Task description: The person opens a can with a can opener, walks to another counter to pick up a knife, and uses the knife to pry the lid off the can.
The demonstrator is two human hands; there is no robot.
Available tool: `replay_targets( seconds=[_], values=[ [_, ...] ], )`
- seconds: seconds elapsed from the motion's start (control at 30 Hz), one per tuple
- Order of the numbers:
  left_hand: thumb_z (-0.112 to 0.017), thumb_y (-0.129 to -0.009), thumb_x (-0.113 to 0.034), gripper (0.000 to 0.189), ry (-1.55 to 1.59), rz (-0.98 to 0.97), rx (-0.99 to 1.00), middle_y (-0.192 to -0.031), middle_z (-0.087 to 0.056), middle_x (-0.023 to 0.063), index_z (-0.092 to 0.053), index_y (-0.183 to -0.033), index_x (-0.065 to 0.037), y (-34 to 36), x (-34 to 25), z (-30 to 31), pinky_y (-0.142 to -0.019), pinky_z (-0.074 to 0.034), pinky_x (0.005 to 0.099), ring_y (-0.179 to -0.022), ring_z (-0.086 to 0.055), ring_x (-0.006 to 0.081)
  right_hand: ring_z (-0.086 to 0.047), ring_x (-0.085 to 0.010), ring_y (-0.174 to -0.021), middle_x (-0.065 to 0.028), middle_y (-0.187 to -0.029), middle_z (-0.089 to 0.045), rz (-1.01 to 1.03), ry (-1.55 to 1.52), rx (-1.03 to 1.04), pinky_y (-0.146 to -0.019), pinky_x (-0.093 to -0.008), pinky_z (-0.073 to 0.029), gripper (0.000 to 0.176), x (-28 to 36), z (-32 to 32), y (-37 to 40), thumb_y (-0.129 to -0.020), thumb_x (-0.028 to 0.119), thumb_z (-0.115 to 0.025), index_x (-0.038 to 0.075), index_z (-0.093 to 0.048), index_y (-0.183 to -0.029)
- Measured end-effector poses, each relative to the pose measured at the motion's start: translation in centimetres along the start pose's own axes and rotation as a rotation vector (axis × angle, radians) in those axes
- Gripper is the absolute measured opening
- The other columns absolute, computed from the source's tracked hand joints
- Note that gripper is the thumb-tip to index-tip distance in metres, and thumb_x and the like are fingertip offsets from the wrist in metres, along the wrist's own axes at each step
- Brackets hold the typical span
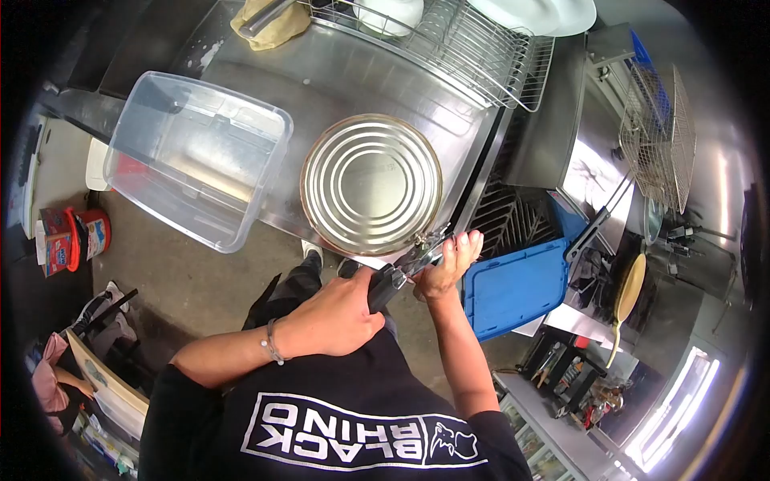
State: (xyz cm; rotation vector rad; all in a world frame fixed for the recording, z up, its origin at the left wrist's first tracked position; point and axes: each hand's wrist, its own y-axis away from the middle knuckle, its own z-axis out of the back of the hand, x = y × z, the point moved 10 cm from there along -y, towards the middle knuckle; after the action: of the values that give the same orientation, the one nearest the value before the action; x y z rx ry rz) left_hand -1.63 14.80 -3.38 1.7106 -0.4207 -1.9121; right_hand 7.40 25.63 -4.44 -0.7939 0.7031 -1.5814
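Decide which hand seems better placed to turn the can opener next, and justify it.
Right, probably: the right hand is at the can opener near the can, while the left hand grips the handles.

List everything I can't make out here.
All in the head view:
Can: contents, hidden by its metal top.
Can opener: its bite on the rim, too small.
Left hand: palm, turned away from the camera.
White dish: far side, cut off by the top edge.
Red bucket: label wording, too small.
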Motion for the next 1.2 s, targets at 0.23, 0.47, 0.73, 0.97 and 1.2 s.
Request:
replay_targets(
  seconds=[0.23, 0.47, 0.73, 0.97, 1.2],
  values=[
    [-0.058, -0.077, -0.011, 0.046, 0.007, -0.002, -0.031, -0.071, -0.059, 0.0319, -0.038, -0.106, 0.019, -1.2, -0.6, -1.1, -0.074, -0.047, 0.0495, -0.075, -0.061, 0.0464, -0.058, -0.0334, -0.107, -0.0163, -0.109, -0.062, -0.080, 0.110, 0.191, -0.107, -0.0520, -0.022, 0.045, -2.1, -0.9, -1.9, -0.087, 0.040, -0.052, 0.003, -0.054, -0.113],
    [-0.058, -0.077, -0.010, 0.044, -0.005, -0.004, -0.075, -0.067, -0.059, 0.0305, -0.039, -0.104, 0.019, -1.5, -1.1, -0.9, -0.071, -0.048, 0.0500, -0.072, -0.061, 0.0465, -0.062, -0.0316, -0.078, -0.0174, -0.088, -0.063, -0.417, -0.169, 0.050, -0.078, -0.0440, -0.047, 0.062, -2.1, -0.9, -3.1, -0.092, 0.056, -0.041, -0.004, -0.058, -0.092],
    [-0.058, -0.076, -0.010, 0.039, -0.072, -0.002, -0.057, -0.072, -0.058, 0.0334, -0.042, -0.100, 0.017, -1.0, 0.0, -0.5, -0.071, -0.048, 0.0517, -0.075, -0.060, 0.0492, -0.040, -0.0140, -0.032, -0.0006, -0.043, -0.045, -1.331, -0.620, 0.265, -0.037, -0.0306, -0.033, 0.060, -3.6, -3.2, -0.6, -0.099, 0.049, -0.034, 0.004, -0.049, -0.061],
    [-0.060, -0.075, -0.012, 0.036, -0.074, -0.082, -0.104, -0.073, -0.058, 0.0329, -0.043, -0.096, 0.012, -0.8, 0.6, 0.0, -0.074, -0.047, 0.0512, -0.079, -0.058, 0.0497, -0.041, -0.0182, -0.036, -0.0072, -0.051, -0.046, -1.959, -1.369, 0.511, -0.042, -0.0320, -0.043, 0.061, 0.6, -5.3, 3.1, -0.098, 0.055, -0.021, 0.004, -0.049, -0.079],
    [-0.062, -0.075, -0.015, 0.060, 0.132, -0.121, -0.156, -0.083, -0.059, 0.0326, -0.033, -0.118, 0.015, -1.2, 0.9, -0.9, -0.077, -0.048, 0.0469, -0.086, -0.060, 0.0478, -0.059, -0.0177, -0.075, -0.0111, -0.101, -0.060, -1.395, -0.994, 0.597, -0.066, -0.0304, -0.047, 0.074, 0.9, -2.1, 2.7, -0.093, 0.063, -0.033, -0.002, -0.049, -0.124]
  ],
)
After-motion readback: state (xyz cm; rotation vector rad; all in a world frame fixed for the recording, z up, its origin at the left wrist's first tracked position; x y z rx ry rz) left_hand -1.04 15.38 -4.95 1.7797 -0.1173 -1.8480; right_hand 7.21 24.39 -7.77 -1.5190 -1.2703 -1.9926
